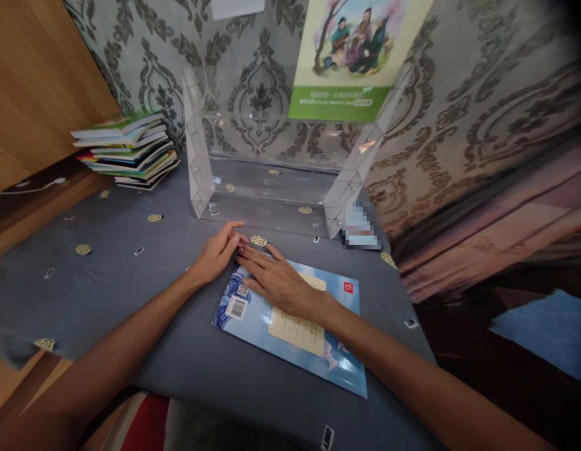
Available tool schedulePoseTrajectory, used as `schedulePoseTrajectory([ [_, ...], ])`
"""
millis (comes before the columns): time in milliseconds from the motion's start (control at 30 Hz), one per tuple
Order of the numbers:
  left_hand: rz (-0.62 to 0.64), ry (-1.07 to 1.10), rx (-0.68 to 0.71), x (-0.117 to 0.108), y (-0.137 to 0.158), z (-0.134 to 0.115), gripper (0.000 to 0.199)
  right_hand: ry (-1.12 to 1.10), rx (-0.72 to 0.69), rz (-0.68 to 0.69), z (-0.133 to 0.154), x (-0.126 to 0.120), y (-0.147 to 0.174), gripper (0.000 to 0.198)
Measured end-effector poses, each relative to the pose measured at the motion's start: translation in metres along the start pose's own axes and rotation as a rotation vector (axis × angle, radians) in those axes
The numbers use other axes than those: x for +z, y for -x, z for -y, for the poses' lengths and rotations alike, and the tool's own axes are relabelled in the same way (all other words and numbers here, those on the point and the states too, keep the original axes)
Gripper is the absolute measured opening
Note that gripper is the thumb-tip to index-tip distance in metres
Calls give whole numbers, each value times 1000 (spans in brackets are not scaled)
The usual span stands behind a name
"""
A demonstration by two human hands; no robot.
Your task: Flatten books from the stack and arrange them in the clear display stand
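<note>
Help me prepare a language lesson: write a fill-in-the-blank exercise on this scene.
Resting on the blue book is the ____ hand.
The stack of books is pictured ____ of the clear stand.
The book's barcode sits on a ____ patch.
Below the painted figures runs a ____ band.
Missing words: right; left; white; green.

Poster (340,102) cut off above

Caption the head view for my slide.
Right hand resting on a blue book, left hand near its corner, clear rack beyond.
</note>
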State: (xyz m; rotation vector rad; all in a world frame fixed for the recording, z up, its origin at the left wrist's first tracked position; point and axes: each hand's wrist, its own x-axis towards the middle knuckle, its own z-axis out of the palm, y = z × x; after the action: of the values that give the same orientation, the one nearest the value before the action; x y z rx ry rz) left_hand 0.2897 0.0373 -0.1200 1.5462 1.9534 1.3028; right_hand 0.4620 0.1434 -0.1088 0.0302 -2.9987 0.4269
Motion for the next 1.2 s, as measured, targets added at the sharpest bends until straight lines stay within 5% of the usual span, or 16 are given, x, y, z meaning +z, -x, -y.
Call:
schedulePoseTrajectory([
  [300, 70, -283, 122, -2, 5, -11, 36, -40, 16, -20, -4, -4, 11, 49],
  [1000, 73, -460, 216, -2, 7, -15, 31, -205, 251, -184, -47, -13, 126, 48],
  [1200, 128, -541, 343, -1, 8, -22, 34, -257, 299, -219, -44, -16, 141, 48],
])
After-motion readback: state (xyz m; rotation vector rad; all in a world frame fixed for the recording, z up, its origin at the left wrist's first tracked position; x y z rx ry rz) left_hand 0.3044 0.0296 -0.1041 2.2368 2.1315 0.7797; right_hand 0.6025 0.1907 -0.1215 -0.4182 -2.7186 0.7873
